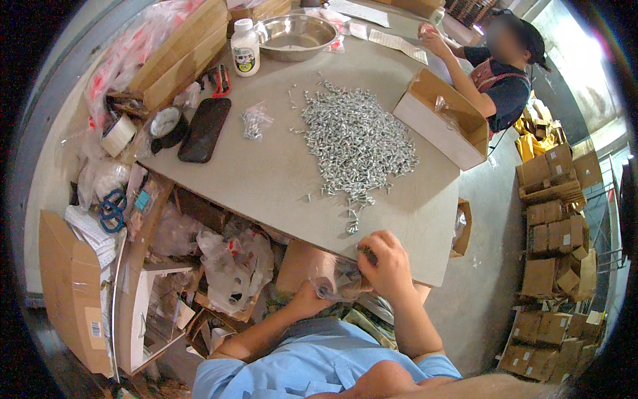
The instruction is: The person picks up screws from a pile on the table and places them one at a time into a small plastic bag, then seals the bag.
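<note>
Loads of silvery screws piled mid-frame, trailing down toward the edge of the grey table. Left hand, bottom centre, has a clear plastic bag gripped by its left side. Right hand is at the bag's upper right, fingers curled, honestly can't tell whether they're clamped on anything.

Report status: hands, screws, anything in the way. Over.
Left hand gripping clear plastic bag; right hand beside it, grip unclear. Loose screws heaped on table. Nothing seen blocking right hand from screws.
</note>
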The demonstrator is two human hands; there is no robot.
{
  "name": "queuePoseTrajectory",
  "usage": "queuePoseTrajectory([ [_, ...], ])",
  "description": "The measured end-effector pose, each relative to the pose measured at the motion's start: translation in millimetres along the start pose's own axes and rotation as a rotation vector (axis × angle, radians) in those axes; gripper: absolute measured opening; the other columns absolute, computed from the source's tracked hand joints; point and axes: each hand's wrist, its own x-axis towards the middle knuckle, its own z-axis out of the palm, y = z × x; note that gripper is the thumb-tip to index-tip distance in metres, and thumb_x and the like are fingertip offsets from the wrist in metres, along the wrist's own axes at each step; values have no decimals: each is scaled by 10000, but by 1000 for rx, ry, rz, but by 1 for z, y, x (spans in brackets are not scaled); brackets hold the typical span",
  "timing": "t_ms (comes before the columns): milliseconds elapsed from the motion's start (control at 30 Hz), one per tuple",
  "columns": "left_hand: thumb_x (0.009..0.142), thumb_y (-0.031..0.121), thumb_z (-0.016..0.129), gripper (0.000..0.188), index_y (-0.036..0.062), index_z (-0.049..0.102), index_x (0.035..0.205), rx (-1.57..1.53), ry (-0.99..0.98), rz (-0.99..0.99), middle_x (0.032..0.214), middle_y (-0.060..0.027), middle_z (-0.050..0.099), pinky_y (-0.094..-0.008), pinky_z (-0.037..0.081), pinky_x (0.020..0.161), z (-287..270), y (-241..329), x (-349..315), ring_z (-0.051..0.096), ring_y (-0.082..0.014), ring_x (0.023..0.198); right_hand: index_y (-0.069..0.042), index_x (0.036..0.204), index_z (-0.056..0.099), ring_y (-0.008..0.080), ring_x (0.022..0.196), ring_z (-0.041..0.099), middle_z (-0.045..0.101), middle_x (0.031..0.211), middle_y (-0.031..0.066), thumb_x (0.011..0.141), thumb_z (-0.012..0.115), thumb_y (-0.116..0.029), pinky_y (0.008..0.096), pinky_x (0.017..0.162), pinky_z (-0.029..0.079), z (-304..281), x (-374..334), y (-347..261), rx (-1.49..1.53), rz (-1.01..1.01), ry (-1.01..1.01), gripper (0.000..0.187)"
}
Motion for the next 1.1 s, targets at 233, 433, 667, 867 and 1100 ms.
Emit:
queuePoseTrajectory([
  [233,713,143,738,206,8,607,797,-15,30,41,741,-90,636,-319,479,639,0,10,-2,597,-154,689,-45,876,631,279,779,605,589,875,124,753,667,-129,363,642,493,0,13,-9,136,44,-68,153],
  [433,700,150,743,219,10,608,800,82,-54,-22,734,-83,640,-310,485,637,-3,3,0,599,-142,686,-42,839,612,307,763,585,574,844,122,741,673,-128,379,670,483,25,33,-7,-79,-51,207,143],
  [667,700,169,752,236,14,611,809,78,-62,-22,721,-82,643,-313,488,631,-1,2,1,602,-145,671,-49,824,627,316,776,585,586,868,120,732,674,-121,376,681,484,17,12,-13,21,-21,19,126],
  [867,705,199,755,249,21,619,813,103,-14,84,729,-91,650,-329,488,628,0,-3,-1,605,-158,665,-55,955,638,280,826,597,590,956,122,736,668,-121,349,694,492,-7,22,-19,177,76,-275,231],
  [1100,699,196,744,245,18,613,805,-27,-95,-25,715,-81,635,-320,476,618,-5,5,2,593,-142,667,-48,997,617,300,837,583,572,994,126,735,680,-151,372,744,479,24,49,-2,-17,-46,169,288],
])
